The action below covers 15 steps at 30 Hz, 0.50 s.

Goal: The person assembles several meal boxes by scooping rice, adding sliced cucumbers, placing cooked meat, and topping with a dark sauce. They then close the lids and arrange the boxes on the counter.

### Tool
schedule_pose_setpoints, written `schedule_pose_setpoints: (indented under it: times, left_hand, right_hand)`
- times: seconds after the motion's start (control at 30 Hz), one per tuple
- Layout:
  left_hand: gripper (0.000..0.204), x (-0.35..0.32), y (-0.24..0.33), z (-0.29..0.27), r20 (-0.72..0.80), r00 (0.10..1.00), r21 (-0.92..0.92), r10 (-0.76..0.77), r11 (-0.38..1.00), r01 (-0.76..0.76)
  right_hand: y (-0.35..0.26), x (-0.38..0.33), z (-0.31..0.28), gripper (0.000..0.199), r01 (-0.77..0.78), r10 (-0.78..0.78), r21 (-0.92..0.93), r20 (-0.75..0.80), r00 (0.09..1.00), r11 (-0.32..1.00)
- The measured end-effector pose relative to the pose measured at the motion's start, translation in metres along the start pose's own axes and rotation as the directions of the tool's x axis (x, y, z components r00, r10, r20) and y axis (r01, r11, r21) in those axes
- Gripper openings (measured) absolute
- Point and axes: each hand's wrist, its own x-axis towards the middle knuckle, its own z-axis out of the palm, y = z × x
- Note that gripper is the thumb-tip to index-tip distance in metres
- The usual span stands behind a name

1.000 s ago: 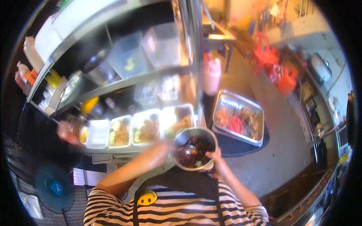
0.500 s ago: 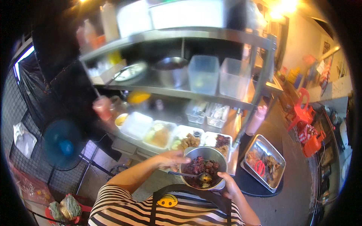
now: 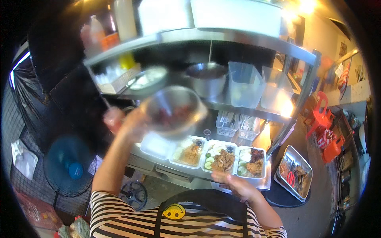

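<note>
My left hand [image 3: 136, 123] grips the side of a metal pot [image 3: 192, 113], lifted in front of the middle shelf and blurred by motion. Dark reddish pieces of meat [image 3: 172, 115] lie inside it. Below, my right hand [image 3: 237, 186] is open, fingers stretched out, near the front edge of the counter and holding nothing. Just beyond it stand white food boxes: one with fried chicken [image 3: 223, 160] and cucumber slices, another with chicken and dark meat [image 3: 254, 156] at the right. Further left is a box with yellowish fried food [image 3: 188, 154], beside an open white box [image 3: 154, 145].
A steel shelf rack [image 3: 178, 37] rises over the counter, holding a large pot [image 3: 208, 83], clear bins [image 3: 244, 85] and a plate [image 3: 149, 78]. At right, a metal tray [image 3: 295, 174] contains red-handled tongs. A fan [image 3: 69, 166] stands left; red chairs [image 3: 319, 115] are far right.
The pot has moved up and left, from in front of my body toward the shelf, in my left hand. My right hand has let go of its rim. The view has shifted.
</note>
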Motion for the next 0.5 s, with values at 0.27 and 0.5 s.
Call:
schedule_pose_setpoints:
  times: [0.27,0.5]
  left_hand:
    - [0.009,0.144,0.021,-0.090,-0.251,0.967,-0.248,-0.040,0.969,-0.024]
    - [0.011,0.214,0.006,-0.065,-0.335,0.938,-0.343,-0.083,0.939,-0.040]
  right_hand:
    - [0.068,-0.019,0.031,0.054,-0.164,0.162,0.118,0.026,0.986,0.979]
    - [0.062,-0.028,0.019,0.046,-0.613,0.473,-0.202,-0.472,0.744,0.763]
